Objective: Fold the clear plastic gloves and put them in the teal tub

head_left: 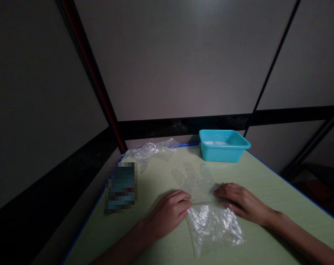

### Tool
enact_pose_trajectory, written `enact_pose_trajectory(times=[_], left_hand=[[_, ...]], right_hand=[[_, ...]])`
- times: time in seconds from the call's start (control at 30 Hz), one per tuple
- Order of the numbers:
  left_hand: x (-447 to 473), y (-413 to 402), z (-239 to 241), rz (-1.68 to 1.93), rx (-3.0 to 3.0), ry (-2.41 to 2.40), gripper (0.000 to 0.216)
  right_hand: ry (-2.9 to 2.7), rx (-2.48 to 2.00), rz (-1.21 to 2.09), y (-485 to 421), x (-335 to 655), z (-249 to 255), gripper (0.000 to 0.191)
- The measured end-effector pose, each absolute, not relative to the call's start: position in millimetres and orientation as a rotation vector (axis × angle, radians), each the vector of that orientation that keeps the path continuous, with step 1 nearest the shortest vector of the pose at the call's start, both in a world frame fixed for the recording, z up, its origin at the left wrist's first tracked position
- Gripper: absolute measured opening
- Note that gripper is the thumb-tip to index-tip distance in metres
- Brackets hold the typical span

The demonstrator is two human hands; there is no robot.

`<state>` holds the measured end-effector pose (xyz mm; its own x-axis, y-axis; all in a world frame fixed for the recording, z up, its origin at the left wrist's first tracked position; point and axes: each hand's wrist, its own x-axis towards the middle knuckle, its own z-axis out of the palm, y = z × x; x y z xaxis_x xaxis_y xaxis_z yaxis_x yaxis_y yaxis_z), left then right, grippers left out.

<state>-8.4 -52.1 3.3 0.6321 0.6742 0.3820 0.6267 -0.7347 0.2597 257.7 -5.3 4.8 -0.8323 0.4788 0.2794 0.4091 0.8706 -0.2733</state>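
Note:
A transparent disposable plastic glove (201, 189) lies spread on the table, its fingers pointing away from me and its wide, crinkled cuff toward me. My left hand (172, 209) is closed at the glove's left edge, with curled fingertips gripping the film. On the opposite edge, my right hand (240, 200) has its fingers bent together over the plastic, and its fingertips are partly hidden. Between the two hands the film looks flat, with a crease running across it.
A turquoise plastic basket (222, 152) with something white inside stands at the back right. Crumpled transparent plastic (153, 151) lies along the far left edge. A blurred-out, bluish-green item (121, 187) sits at left. Panelled walls rise behind the blue-edged table (153, 180).

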Motion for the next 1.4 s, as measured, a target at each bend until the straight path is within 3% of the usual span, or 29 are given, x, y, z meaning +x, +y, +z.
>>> enact_pose_trajectory(times=[0.2, 0.6, 0.73, 0.97, 1.17, 1.4], left_hand=[[-8.3, -48.3, 2.3, 0.813, 2.401, 1.094, 0.021], [-3.3, -0.6, 2.0, 0.802, 1.533, 1.328, 0.016], [-1.2, 7.4, 2.9, 0.777, 1.407, 1.385, 0.006], [2.6, 5.0, 5.1, 0.81, 1.302, 1.421, 0.029], [3.5, 3.2, 3.7, 0.856, 1.291, 1.427, 0.037], [1.4, 2.6, 0.3, 0.903, 1.255, 1.451, 0.044]], right_hand=[[-2.55, -0.755, 0.58, -0.3, 257.0, 5.1, 0.023], [-2.022, -1.048, 1.198, 37.9, 229.1, 5.3, 0.022], [-1.925, -1.192, 1.138, 44.9, 225.4, -2.9, 0.023], [-1.87, -1.329, 0.991, 44.6, 222.6, -9.7, 0.023], [-1.972, -1.43, 0.644, 35.8, 216.8, -6.8, 0.024], [-1.852, -1.324, 0.814, 34.6, 218.4, -6.7, 0.025]])
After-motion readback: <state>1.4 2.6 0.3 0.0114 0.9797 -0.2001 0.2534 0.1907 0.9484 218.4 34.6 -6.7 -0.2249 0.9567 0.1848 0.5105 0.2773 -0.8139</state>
